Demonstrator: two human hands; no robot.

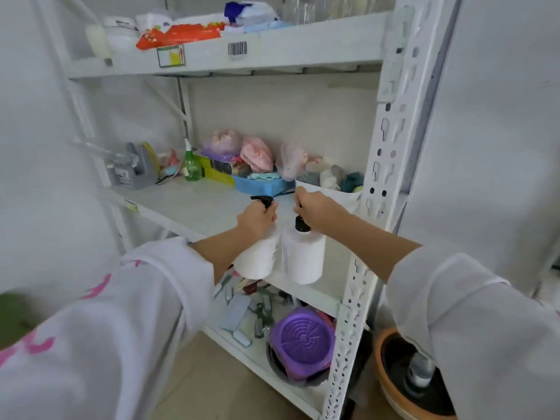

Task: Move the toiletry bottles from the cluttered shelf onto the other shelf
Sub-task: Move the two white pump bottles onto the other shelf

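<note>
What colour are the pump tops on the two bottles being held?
Black, on white bottles; seen in the head view.

Bright diffuse light, soft blur, warped edges

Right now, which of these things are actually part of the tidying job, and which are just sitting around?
Part of the job:
- left white pump bottle, held by the left hand
- right white pump bottle, held by the right hand
- middle shelf

Just lying about:
- green spray bottle
- blue basket
- purple lid
- orange packet
</note>
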